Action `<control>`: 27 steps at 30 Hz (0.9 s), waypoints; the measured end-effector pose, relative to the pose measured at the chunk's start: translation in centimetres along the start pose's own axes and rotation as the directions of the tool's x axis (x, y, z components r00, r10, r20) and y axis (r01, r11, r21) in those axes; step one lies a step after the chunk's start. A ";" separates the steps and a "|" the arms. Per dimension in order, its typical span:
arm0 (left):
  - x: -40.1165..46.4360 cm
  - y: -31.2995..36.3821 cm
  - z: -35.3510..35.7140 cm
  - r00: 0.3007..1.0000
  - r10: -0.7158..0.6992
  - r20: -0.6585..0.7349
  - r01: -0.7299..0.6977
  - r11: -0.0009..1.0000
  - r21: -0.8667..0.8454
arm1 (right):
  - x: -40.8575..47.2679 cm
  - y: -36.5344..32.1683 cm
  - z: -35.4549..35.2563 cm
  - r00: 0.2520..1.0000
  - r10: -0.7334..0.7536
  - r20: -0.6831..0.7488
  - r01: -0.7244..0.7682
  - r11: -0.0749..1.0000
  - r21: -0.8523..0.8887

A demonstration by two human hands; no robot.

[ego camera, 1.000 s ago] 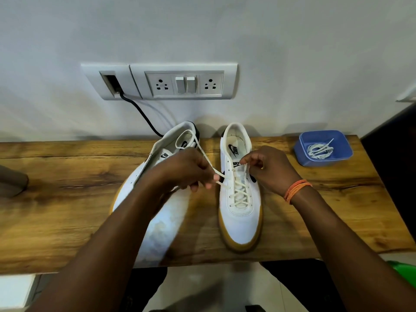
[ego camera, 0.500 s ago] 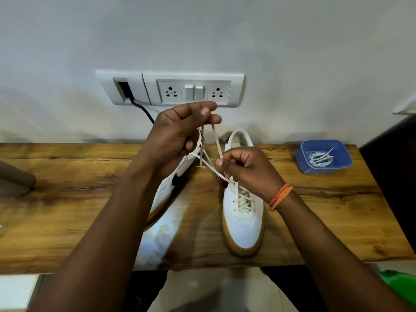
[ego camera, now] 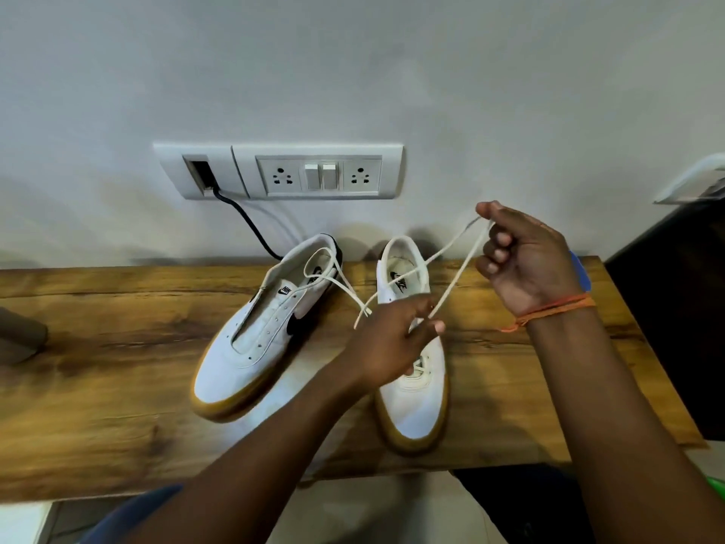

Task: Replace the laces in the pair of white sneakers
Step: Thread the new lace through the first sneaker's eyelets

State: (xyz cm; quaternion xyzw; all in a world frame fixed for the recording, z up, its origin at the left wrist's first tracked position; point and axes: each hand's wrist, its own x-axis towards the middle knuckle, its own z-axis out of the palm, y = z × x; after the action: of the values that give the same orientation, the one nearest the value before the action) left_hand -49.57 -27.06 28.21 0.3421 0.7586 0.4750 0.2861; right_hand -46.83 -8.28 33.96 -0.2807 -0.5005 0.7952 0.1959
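Two white sneakers with tan soles stand on the wooden table. The left sneaker has bare eyelets. The right sneaker has a white lace crossed through its lower eyelets. My left hand is low over the right sneaker's eyelets and pinches the lace where it leaves the shoe. My right hand is raised to the right of the shoes and grips the lace, which runs taut up to it. A slack part of the lace loops over the left sneaker's heel.
A blue bowl shows only as a sliver behind my right wrist. On the wall is a white socket panel with a black cable running down behind the left sneaker. A grey object sits at the table's left edge.
My left hand came down from in front of the socket panel to the right sneaker's eyelets. My right hand rose up and to the right, drawing the lace out taut.
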 end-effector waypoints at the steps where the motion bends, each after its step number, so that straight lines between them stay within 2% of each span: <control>1: 0.0 -0.6 0.5 0.999 0.000 0.040 -0.001 0.999 0.037 | 0.3 -0.1 -0.6 0.999 0.014 -0.030 -0.013 1.000 0.021; 9: -0.2 -2.0 1.6 0.950 -0.060 0.307 0.039 0.997 0.072 | 2.5 -1.8 -5.9 0.967 0.050 -0.249 -0.034 0.997 0.070; 12: -0.4 -1.9 1.6 0.936 -0.083 0.342 0.081 0.997 0.019 | 2.9 -1.9 -7.3 0.948 0.080 -0.307 -0.063 0.996 0.066; 14: -0.4 -1.3 1.3 0.963 -0.067 0.260 0.073 0.997 -0.013 | 3.0 -1.8 -7.7 0.941 0.093 -0.324 -0.073 0.995 0.074; 16: -0.1 -0.6 0.5 0.999 -0.035 0.015 0.035 0.999 0.005 | 3.1 -1.8 -7.9 0.939 0.096 -0.330 -0.075 0.994 0.076; 17: 0.1 -0.3 -0.2 0.988 -0.017 -0.152 0.020 1.000 0.018 | 3.1 -1.8 -8.0 0.939 0.096 -0.330 -0.076 0.994 0.074; 19: 0.5 0.0 -2.1 0.892 0.023 -0.451 0.005 0.998 0.061 | 3.1 -1.7 -8.1 0.941 0.094 -0.326 -0.079 0.995 0.058; 20: 0.6 -0.1 -3.1 0.836 0.045 -0.547 0.012 0.995 0.100 | 3.1 -1.6 -8.1 0.940 0.096 -0.326 -0.085 0.995 0.046; 21: 0.6 -0.2 -3.9 0.794 0.070 -0.604 0.030 0.988 0.153 | 3.1 -1.4 -8.0 0.939 0.100 -0.329 -0.094 0.995 0.032; 23: 0.3 -0.4 -4.8 0.761 0.150 -0.631 0.056 0.954 0.295 | 3.1 -1.0 -7.6 0.936 0.112 -0.334 -0.113 0.993 0.017; 27: 0.1 -0.8 -5.3 0.791 0.267 -0.550 0.076 0.849 0.522 | 3.2 -0.4 -6.6 0.932 0.131 -0.337 -0.129 0.991 0.031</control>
State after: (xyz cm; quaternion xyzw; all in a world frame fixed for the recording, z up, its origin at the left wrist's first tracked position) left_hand -53.85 -29.96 29.51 0.2758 0.8893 0.3509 -0.0995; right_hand -44.99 -1.67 31.30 -0.4448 -0.4366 0.7483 0.2271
